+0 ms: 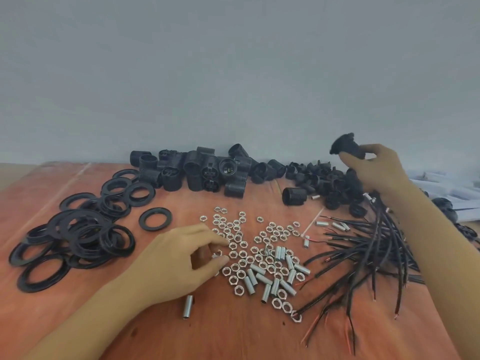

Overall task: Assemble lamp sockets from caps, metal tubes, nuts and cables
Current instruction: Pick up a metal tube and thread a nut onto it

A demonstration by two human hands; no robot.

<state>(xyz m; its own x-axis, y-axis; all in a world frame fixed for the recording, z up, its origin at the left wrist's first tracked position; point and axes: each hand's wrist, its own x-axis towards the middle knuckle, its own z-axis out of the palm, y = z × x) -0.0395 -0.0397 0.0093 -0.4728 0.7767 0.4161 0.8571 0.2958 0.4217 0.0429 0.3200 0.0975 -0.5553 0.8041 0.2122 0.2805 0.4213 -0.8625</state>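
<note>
Far left on the wooden table (233, 333) lies a heap of black rings (78, 237), out of play for now. The left hand (187, 258) rests low on the board, thumb and forefinger pinched on one hex nut (217, 254) at the edge of the scattered nuts (249, 255). Just right of it lie the threaded metal tubes (275, 276), most with their long axes running roughly away from the person. They are near the left hand and well apart from the other.

Black socket bodies (197, 170) are stacked along the wall behind. Right again, the cables (376, 245) fan out with bare ends pointing towards the person. Above them the right hand (376, 170) is lifted clear of the table, gripping a black cap (346, 146); it is blurred, so I cannot tell which way its opening faces. I judge the nut must travel up and right to meet that cap.
</note>
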